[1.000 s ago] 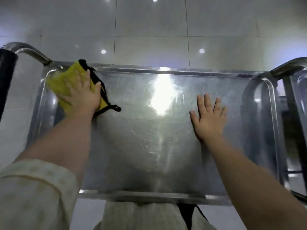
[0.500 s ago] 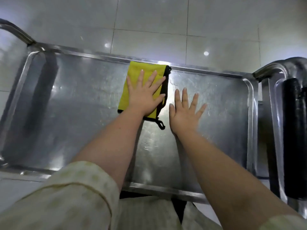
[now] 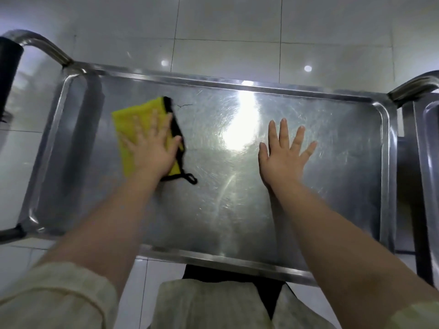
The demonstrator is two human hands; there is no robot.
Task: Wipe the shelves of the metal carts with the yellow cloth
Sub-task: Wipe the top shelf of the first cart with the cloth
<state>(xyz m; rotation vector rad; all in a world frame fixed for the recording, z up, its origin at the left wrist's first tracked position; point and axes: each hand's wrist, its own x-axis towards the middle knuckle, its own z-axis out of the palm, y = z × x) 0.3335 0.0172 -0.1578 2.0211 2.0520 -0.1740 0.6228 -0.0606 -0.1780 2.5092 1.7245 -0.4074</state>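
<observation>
Head view: the left grip [image 3: 152,148], a bare hand with fingers spread flat, presses the yellow square cloth with black edging [image 3: 133,124] onto the left-centre of the scratched stainless-steel top shelf [image 3: 213,210] of the metal cart. The right grip [image 3: 282,157], fingers spread and holding nothing, lies flat on bare metal right of centre, seemingly steadying the cart. To wipe well, I judge the palm should bear evenly and the strokes overlap, running right into the corners under the raised rim [image 3: 237,85]. The black hanging loop [image 3: 191,180] trails loose and could snag. Room lies open leftward and toward the far rim. Rightward the right grip blocks the path, and a second metal cart [image 3: 430,162] stands just beside that edge.
</observation>
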